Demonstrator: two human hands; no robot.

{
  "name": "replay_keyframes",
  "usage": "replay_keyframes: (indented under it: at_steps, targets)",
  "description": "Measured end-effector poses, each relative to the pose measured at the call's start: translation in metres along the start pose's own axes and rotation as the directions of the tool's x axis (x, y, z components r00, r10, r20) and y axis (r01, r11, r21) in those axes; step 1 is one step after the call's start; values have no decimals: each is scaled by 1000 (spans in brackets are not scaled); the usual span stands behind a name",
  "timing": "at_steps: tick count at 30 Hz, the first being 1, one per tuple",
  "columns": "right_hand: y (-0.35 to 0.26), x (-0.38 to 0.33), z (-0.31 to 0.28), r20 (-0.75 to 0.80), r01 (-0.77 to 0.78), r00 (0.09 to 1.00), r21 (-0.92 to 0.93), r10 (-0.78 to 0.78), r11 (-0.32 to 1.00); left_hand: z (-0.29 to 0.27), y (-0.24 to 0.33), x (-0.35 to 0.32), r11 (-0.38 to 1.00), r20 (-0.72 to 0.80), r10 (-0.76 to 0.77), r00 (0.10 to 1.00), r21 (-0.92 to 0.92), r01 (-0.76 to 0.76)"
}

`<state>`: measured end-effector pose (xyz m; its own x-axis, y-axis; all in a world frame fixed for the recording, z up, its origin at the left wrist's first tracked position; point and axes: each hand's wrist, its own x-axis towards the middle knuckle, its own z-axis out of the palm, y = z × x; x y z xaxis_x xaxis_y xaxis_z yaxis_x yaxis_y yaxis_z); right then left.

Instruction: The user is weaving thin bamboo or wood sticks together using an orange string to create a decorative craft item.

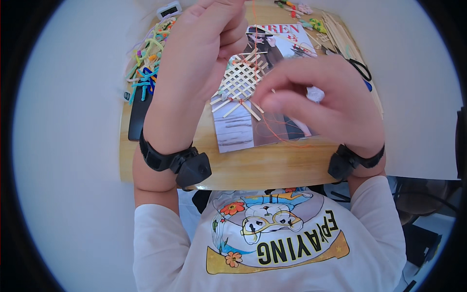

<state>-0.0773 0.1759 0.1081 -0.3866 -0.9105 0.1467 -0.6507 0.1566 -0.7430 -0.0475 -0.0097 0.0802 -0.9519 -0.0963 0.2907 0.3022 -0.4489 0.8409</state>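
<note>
A lattice of crossed pale wooden strips (239,78) lies on a magazine (233,131), with orange thread tied at its lower corner. My left hand (214,39) is raised at the top edge, fingers curled. A taut strand of orange thread (256,36) runs from beside its fingertips down to the lattice; the fingertips are partly cut off by the frame. To the right of the lattice is my right hand (321,97), slightly blurred, its thumb and forefinger brought together. What they pinch, if anything, cannot be made out. Loose orange thread (272,134) loops below it on the magazine.
Coloured fuzzy craft stems (148,56) pile up at the left, above a dark flat phone-like object (139,114). Black-handled scissors (360,69) and long wooden strips (338,31) lie at the right. A small white device (169,9) stands at the back of the wooden table (262,170).
</note>
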Motion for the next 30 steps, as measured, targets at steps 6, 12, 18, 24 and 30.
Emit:
replay_keyframes:
  at_steps: [6,12,18,24,30]
  targets:
    - [33,17,13,-314,42,948,-36,-51,998,5,1,1,999,-13,37,999,-3,-37]
    - [20,11,8,-333,70,941,349,54,934,3,0,2,999,-59,-14,998,39,16]
    - [23,16,12,-341,5,939,-113,-43,994,5,-1,3,995,-72,38,997,90,-31]
    - [28,16,12,-315,-36,949,-27,26,999,5,1,3,989,-54,93,994,122,-85]
    - [26,10,-1,-536,80,844,94,-17,992,15,14,0,970,-72,209,975,145,-197]
